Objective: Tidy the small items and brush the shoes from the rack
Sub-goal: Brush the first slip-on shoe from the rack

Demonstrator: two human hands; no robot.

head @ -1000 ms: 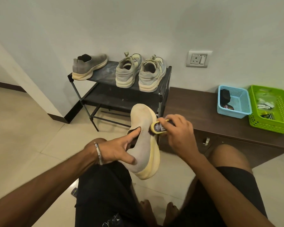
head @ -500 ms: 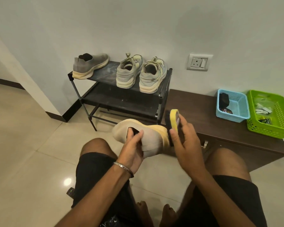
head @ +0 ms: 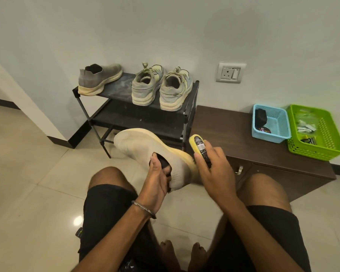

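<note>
Left hand grips the pale shoe at its collar; right hand clasps the yellow brush, seemingly against the heel.

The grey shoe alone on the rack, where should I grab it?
Grip the grey shoe by its open collar at the heel, coming from above and the front-left. The heel sits at the rack's front-left corner, opening up, with free space around it.

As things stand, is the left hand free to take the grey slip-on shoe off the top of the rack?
Probably not right away. The left hand grips the collar of the beige shoe, so it is occupied. The grey slip-on shoe sits uncovered on the rack, with nothing in front of it.
</note>
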